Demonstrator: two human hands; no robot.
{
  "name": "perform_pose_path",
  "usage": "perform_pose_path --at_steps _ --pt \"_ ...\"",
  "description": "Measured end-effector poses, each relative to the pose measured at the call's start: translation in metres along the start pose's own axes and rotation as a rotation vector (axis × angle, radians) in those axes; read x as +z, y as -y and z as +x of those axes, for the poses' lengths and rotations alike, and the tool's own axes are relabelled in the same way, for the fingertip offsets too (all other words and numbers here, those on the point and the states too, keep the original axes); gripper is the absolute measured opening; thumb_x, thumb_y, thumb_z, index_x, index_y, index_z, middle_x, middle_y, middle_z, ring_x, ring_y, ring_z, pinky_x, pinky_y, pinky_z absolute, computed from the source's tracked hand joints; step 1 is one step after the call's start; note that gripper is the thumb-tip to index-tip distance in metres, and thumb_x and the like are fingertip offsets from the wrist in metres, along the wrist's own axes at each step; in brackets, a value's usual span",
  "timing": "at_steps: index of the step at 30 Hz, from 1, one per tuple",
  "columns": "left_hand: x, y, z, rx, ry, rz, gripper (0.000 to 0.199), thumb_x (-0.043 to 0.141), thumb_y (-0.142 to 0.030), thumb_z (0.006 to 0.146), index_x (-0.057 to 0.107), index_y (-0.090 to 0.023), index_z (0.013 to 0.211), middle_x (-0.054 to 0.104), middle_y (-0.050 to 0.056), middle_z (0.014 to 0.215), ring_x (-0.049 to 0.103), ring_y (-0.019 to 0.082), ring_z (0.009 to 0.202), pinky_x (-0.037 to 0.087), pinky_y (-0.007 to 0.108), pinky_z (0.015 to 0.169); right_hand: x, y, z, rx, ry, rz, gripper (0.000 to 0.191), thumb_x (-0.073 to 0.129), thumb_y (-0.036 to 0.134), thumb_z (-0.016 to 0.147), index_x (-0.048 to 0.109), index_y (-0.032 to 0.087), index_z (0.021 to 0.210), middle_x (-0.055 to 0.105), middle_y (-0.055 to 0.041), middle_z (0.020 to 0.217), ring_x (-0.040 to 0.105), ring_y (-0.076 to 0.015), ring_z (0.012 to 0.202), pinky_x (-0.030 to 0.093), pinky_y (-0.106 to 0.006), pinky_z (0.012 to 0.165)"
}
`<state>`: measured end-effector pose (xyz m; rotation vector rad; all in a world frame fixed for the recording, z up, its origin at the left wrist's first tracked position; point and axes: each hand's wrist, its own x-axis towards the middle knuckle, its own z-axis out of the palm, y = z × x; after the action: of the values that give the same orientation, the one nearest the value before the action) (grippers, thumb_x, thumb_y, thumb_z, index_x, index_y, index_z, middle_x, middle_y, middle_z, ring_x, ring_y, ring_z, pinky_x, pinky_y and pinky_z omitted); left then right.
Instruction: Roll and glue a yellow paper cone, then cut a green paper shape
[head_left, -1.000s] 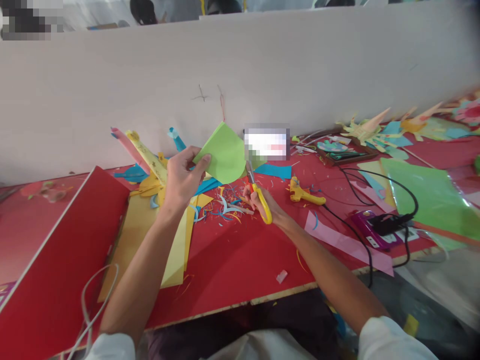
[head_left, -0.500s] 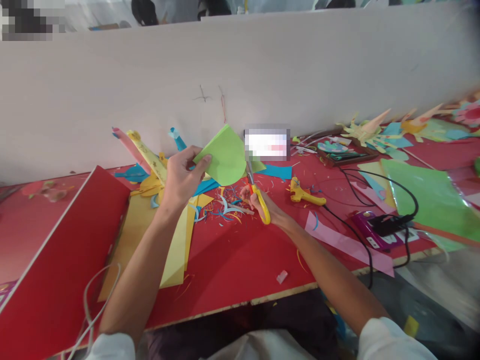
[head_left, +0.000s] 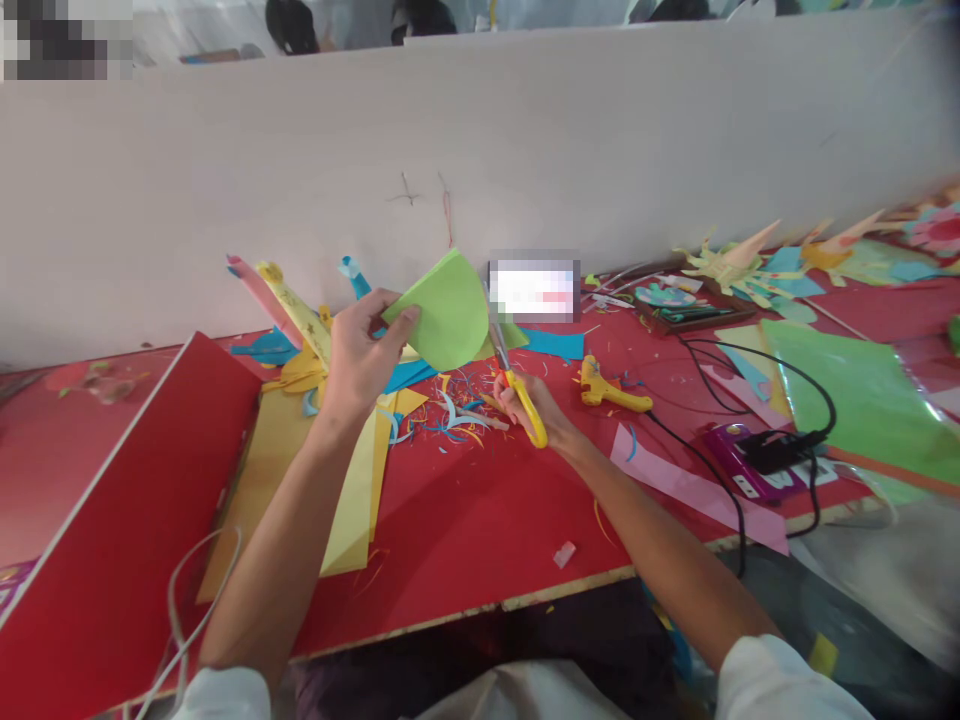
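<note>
Between the thumb and fingers of my left hand [head_left: 367, 345] is a piece of green paper [head_left: 444, 315], folded, with a rounded lower right edge. My right hand [head_left: 536, 405] is closed on yellow-handled scissors [head_left: 525, 400]. Their blades point up along the right edge of the green paper; whether they touch it I cannot tell. Thin paper scraps [head_left: 457, 415] in blue, orange and white lie on the red table below both hands. A blue paper strip [head_left: 553, 344] rests behind the scissors.
A yellow glue gun [head_left: 611, 387] with a black cord lies to the right. Beyond it are a pink paper strip [head_left: 697, 490], a purple box [head_left: 739, 462] and green sheets [head_left: 862, 395]. Yellow sheets [head_left: 352, 510] and a red panel [head_left: 142, 500] are at left. A white partition [head_left: 300, 180] stands behind.
The scissors and my right hand have shifted slightly right and down. The rounded right edge of the green paper has moved slightly left. My left hand keeps its hold.
</note>
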<state>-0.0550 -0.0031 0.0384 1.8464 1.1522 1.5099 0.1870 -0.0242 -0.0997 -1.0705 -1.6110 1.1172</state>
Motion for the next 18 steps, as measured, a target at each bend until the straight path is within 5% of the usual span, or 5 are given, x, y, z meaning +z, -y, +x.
perform_pose_path --at_steps 11,18 --pt "-0.004 0.001 0.002 0.001 0.025 0.030 0.021 0.078 -0.034 0.090 0.065 -0.021 0.080 0.048 -0.005 0.058 0.046 0.008 0.048 0.034 0.021 0.042 0.003 0.010 -0.004 -0.006 0.038 0.033 0.046 0.061 0.070 0.090 0.052 0.024 0.087 0.052 0.0023 0.075 0.045 -0.0131 0.060 0.038 -0.027 0.054" --pt "-0.002 0.005 0.001 -0.012 -0.021 0.024 0.019 0.077 -0.035 0.091 0.067 -0.020 0.085 0.053 -0.004 0.063 0.049 0.009 0.050 0.039 0.021 0.043 0.002 0.004 0.000 0.043 -0.018 0.014 0.044 0.064 0.064 0.087 0.047 0.023 0.079 0.046 0.0042 0.067 0.039 -0.0111 0.055 0.029 -0.026 0.051"
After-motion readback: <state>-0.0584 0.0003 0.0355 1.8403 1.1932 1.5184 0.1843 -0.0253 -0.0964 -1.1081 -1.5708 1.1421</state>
